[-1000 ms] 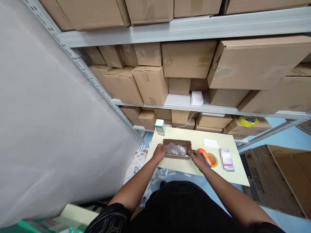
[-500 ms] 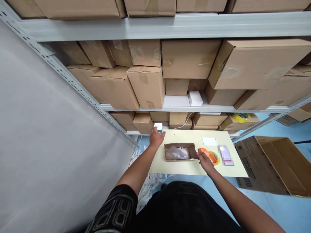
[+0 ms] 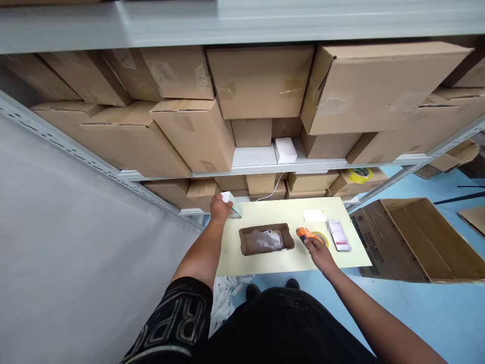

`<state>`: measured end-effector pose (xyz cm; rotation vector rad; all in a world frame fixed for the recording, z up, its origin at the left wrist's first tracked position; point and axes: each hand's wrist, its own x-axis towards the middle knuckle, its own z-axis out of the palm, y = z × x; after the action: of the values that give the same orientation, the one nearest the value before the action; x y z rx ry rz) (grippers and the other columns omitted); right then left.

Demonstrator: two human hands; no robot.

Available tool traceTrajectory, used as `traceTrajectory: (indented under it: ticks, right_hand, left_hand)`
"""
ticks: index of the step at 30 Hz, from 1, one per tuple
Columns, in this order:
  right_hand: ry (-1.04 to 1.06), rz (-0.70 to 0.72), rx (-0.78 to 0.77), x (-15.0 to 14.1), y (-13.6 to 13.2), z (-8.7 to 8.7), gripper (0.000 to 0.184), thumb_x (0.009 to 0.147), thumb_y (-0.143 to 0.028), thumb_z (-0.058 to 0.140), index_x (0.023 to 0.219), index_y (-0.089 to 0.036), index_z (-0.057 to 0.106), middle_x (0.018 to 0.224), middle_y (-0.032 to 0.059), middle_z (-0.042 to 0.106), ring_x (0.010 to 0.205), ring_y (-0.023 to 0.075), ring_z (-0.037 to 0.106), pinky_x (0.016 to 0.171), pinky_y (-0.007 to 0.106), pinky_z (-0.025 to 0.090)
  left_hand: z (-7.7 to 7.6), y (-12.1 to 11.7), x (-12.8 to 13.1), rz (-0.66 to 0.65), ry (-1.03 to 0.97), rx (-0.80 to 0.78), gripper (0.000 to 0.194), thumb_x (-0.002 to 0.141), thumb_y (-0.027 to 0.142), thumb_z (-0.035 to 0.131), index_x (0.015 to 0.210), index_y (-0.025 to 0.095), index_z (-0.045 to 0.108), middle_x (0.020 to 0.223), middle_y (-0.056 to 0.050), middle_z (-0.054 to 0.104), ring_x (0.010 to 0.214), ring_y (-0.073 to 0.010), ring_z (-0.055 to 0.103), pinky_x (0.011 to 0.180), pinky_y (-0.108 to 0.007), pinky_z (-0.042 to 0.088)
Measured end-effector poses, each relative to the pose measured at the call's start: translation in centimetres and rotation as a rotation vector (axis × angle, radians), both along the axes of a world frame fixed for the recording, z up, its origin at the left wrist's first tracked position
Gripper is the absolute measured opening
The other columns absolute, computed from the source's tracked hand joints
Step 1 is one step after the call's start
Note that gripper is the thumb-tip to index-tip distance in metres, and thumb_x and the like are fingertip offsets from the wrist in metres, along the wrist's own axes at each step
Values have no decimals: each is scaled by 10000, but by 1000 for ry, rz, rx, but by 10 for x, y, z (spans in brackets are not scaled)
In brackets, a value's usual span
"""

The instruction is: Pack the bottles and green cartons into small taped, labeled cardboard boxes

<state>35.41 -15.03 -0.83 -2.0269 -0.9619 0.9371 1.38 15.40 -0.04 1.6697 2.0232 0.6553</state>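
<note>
My left hand is closed on a small white and green box at the back left corner of the cream-coloured tabletop. My right hand grips an orange tape dispenser, with a roll of yellowish tape at its far end. Between my hands lies an open brown carton with its flaps up. Inside it is something wrapped in whitish plastic, whose kind I cannot make out.
A white card and a blurred-out flat item lie on the right of the tabletop. Shelves beyond hold many cartons and a yellow tape roll. A large open carton stands on the floor at right.
My right hand has taken hold of the tape dispenser, which now points towards the carton. My left hand has closed on the small box and tilted it. The view has shifted.
</note>
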Motion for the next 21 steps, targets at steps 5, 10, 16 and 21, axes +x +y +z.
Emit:
traceTrajectory:
  ticks: [5, 10, 16, 21]
  right_hand:
    - [22, 31, 10, 11, 13, 3, 388, 868, -567, 557, 893, -230, 748, 921, 48, 759, 938, 287, 677, 815, 384, 504]
    - [98, 21, 24, -1, 42, 29, 364, 843, -544, 600, 945, -231, 755, 910, 44, 762, 877, 264, 687, 794, 371, 517]
    - [436, 85, 162, -43, 77, 73, 490, 843, -613, 647, 1127, -218, 701, 1035, 72, 744, 879, 237, 693, 732, 343, 567]
    - [424, 128, 90, -52, 68, 75, 463, 845, -635, 639, 1055, -228, 704, 919, 40, 713, 838, 229, 671, 733, 340, 585]
  left_hand:
    - [18, -8, -25, 287, -313, 39, 379, 744, 290, 771, 1026, 222, 527, 1048, -51, 666, 965, -222, 657, 896, -351, 523]
    - [47, -52, -24, 350, -924, 65, 389, 741, 357, 747, 1006, 240, 488, 992, -9, 644, 798, -150, 649, 656, -252, 543]
    - [73, -134, 8, 168, -1167, -63, 455, 713, 412, 801, 989, 241, 482, 951, 11, 655, 772, -130, 656, 685, -267, 577]
    - [69, -190, 30, 106, -1173, -171, 416, 741, 404, 764, 991, 246, 472, 1112, -24, 675, 877, -154, 670, 703, -265, 568]
